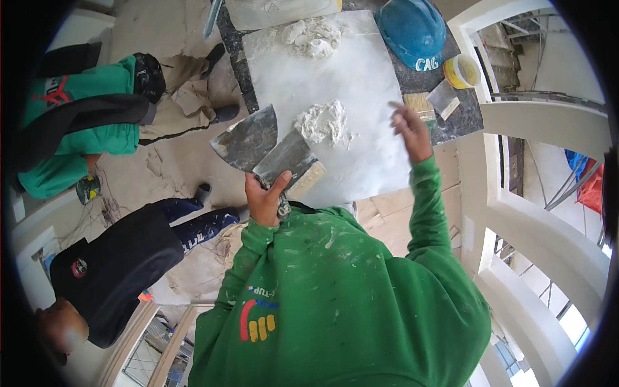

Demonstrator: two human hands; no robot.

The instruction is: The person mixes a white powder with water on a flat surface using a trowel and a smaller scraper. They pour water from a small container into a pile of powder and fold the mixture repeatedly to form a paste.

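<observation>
My left hand [263,200] is wrapped round the handles of two wide putty knives at the near left of a white board [371,155]. One putty knife [248,138] has a broad, flared dark blade; the other putty knife [287,158] carries pale compound along its edge. Just beyond the blades sits a heap of white putty [324,122], and a second putty heap [313,39] lies at the board's far side. My right hand [411,131], slightly blurred, hovers by the board's right edge with fingers apart and nothing visible in it. A wide brush [420,106] is closest to it.
Right of the board, a small scraper [443,99], a yellow-and-white tub [462,71] and a blue hard hat [412,32] rest on the dark tabletop [461,122]. A pale container [277,13] stands at the far edge. Two people, one in green [84,122], one in black [119,258], are at left.
</observation>
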